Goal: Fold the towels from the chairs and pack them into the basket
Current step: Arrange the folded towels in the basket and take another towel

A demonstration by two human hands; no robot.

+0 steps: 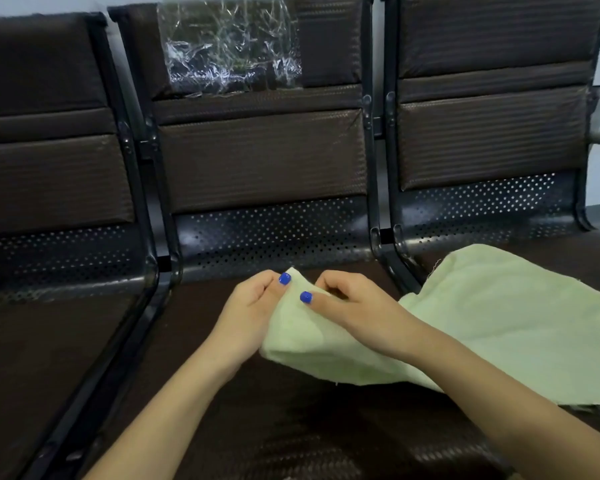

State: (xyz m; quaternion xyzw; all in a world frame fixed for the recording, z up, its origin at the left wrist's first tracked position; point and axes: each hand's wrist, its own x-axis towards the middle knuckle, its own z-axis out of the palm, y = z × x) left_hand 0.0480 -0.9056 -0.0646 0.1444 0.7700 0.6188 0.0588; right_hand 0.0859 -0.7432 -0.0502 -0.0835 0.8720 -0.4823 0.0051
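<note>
A pale green towel [499, 317] lies spread over the seat of the right chair and reaches onto the middle chair [257, 161]. My left hand [250, 313] and my right hand [354, 306] meet at the towel's left corner above the middle seat. Each hand pinches that corner between thumb and fingers, lifting it slightly off the seat. The rest of the towel trails to the right under my right forearm. No basket is in view.
Three dark brown padded chairs stand in a row with black metal frames [146, 216] between them. Crinkled clear plastic [229, 46] covers part of the middle backrest. The left chair's seat [42, 341] holds nothing. A pale wall shows behind.
</note>
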